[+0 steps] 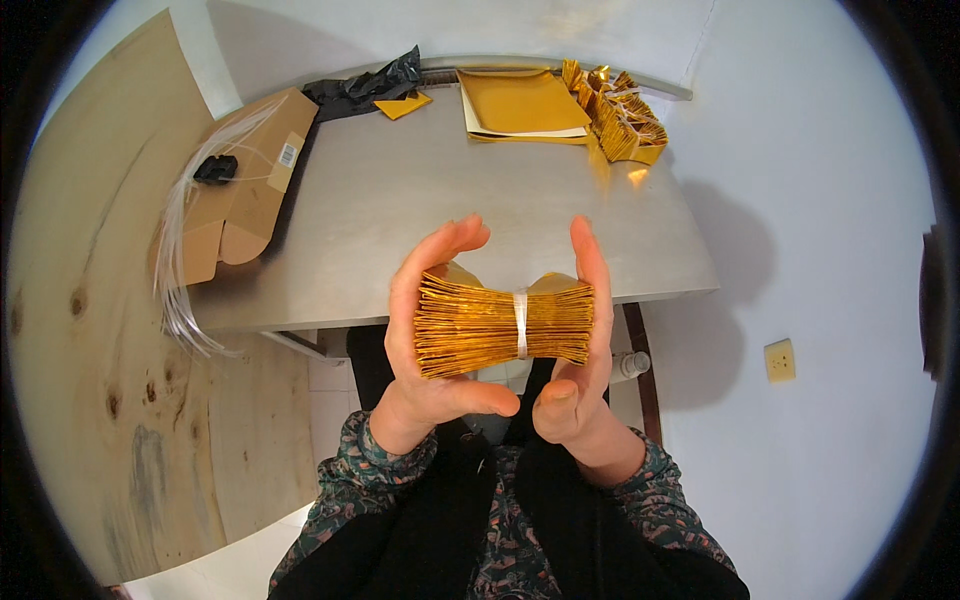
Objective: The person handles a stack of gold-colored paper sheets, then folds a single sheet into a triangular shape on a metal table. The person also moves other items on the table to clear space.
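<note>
Between my two hands, above the near edge of the metal table, is a bundle of folded gold paper [468,325]. A white strip [521,324] is wrapped around its middle, so the layers pinch there and fan out toward both ends. My left hand [412,320] is curved around the left end, thumb below and fingers on the far side. Against the right end lies the palm of my right hand [592,330], with its fingers pointing away from me and its thumb on the near side.
The metal table [390,190] carries a stack of gold sheets [520,100] and tied gold bundles [625,125] at the back right. A black plastic bag [365,90] and a small gold piece [403,105] lie back left. Left stands a cardboard box [235,200] with white strips [175,260] across it.
</note>
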`<move>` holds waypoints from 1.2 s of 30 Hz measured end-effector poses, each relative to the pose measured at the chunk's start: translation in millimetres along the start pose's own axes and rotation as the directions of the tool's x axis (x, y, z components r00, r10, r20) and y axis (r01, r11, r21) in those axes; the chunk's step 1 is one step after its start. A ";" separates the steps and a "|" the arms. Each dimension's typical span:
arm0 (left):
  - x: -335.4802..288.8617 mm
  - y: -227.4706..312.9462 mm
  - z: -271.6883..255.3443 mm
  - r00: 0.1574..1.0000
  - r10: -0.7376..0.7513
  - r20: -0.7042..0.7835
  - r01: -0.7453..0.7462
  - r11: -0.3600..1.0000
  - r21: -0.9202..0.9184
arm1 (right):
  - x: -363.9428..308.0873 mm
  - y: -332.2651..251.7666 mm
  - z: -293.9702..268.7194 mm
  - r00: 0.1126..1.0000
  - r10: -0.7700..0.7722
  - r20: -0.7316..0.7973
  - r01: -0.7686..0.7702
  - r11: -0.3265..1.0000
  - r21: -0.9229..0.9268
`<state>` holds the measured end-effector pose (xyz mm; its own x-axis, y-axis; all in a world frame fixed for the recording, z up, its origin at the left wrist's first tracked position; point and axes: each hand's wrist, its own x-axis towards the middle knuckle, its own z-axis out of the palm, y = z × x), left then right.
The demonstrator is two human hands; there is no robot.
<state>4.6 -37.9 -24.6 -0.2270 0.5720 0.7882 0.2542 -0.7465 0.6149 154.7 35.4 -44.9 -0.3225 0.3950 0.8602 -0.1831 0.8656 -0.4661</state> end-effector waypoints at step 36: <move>9.9 25.2 -16.9 0.959 -0.076 0.274 0.019 0.979 0.205 | -8.9 -18.7 -15.8 0.950 0.232 -0.209 -0.185 0.958 0.221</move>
<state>-7.1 -56.8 -1.8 0.0203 0.6982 0.7156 0.4374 -0.6498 0.6216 175.7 20.5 -40.5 -0.1544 0.6400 0.7527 -0.3214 0.6878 -0.6508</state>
